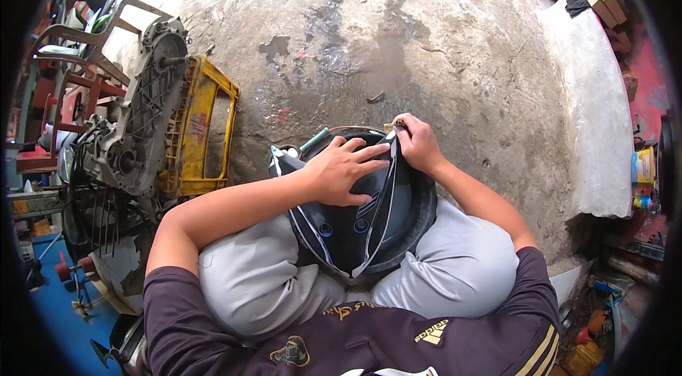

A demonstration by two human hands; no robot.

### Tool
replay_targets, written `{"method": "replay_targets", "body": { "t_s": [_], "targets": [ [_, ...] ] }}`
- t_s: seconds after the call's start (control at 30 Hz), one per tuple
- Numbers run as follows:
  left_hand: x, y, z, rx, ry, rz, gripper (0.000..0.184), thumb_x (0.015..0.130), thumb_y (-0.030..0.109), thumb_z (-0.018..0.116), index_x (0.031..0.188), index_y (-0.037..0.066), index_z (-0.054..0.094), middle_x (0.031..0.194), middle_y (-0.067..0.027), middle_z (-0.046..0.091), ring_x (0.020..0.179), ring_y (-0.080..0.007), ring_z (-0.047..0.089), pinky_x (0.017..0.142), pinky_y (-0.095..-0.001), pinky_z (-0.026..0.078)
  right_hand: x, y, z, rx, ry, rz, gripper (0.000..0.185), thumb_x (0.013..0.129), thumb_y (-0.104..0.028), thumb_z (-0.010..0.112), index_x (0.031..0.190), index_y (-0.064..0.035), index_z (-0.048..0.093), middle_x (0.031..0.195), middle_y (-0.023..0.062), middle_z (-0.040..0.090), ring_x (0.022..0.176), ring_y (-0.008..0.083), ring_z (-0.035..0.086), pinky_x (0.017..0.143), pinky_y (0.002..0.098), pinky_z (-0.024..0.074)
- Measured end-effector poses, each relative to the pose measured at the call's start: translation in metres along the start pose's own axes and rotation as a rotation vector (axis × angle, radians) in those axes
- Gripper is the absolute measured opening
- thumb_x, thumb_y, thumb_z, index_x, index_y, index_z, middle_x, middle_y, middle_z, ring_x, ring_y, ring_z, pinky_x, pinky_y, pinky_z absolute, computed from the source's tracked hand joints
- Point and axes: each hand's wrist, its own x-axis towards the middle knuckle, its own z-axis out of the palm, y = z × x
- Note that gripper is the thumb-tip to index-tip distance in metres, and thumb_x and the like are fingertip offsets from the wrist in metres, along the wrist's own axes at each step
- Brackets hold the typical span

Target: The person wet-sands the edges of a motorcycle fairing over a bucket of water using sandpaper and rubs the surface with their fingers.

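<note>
— While the left hand [344,171] lies spread on the dark panel [341,223], where's the right hand [418,144]?
— Curled at its far tip; I can't tell what it grips.
— Done?
— Seemingly underway: the panel is over the black basin [427,214], how much remains unclear.

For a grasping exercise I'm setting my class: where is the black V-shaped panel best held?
Probably at the far right tip of the black V-shaped panel, coming from the right: it narrows there, near the far rim of the basin, where the right hand is. The left hand spreads over the middle.
</note>
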Motion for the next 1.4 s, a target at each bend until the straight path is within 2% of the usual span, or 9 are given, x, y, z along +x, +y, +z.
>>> {"method": "replay_targets", "body": {
  "t_s": [0.23,0.47,0.53,0.63,1.4],
  "targets": [
    [-0.0007,0.0014,0.0012,0.028,0.012,-0.007,0.083,0.082,0.051,0.080,0.156,0.021,0.055,0.172,-0.0037,0.041,0.138,-0.0342,0.051,0.113,-0.0530,0.041,0.0001,0.0044,0.0022,0.037,0.004,0.085,0.020,0.095,-0.002,0.057,0.112,0.0017,0.066,0.100,0.0272,0.072,0.095,0.0455,0.072,0.084,0.0477,0.0555],
    [-0.0009,0.0010,0.0011,0.015,0.009,-0.007,0.083,0.082,0.051,0.079,0.156,0.021,0.056,0.172,-0.0040,0.041,0.138,-0.0339,0.052,0.113,-0.0525,0.041,-0.0001,0.0056,0.0012,0.018,0.018,0.073,0.020,0.095,-0.003,0.058,0.113,0.0016,0.066,0.100,0.0270,0.072,0.094,0.0456,0.072,0.084,0.0479,0.0557],
    [-0.0010,0.0017,-0.0003,0.012,0.008,-0.011,0.083,0.082,0.051,0.079,0.156,0.020,0.056,0.172,-0.0042,0.041,0.138,-0.0336,0.051,0.113,-0.0523,0.041,-0.0006,0.0033,0.0017,-0.012,0.049,0.005,0.019,0.095,-0.003,0.058,0.112,0.0011,0.066,0.100,0.0263,0.071,0.094,0.0461,0.071,0.084,0.0481,0.0555],
    [-0.0012,0.0014,0.0008,0.017,0.017,-0.005,0.083,0.082,0.051,0.079,0.156,0.020,0.056,0.172,-0.0044,0.041,0.138,-0.0333,0.051,0.113,-0.0523,0.040,-0.0001,0.0005,0.0000,0.000,-0.008,0.026,0.019,0.095,-0.003,0.058,0.112,0.0003,0.066,0.100,0.0258,0.071,0.093,0.0463,0.071,0.083,0.0483,0.0553],
    [-0.0018,0.0041,-0.0028,0.047,0.011,-0.021,0.082,0.082,0.052,0.080,0.155,0.021,0.058,0.171,-0.0027,0.043,0.132,-0.0304,0.054,0.109,-0.0501,0.042,-0.0009,0.0004,0.0010,0.012,0.039,0.014,0.018,0.096,-0.003,0.058,0.111,0.0010,0.066,0.097,0.0262,0.071,0.090,0.0447,0.072,0.081,0.0468,0.0556]
  ]
}}
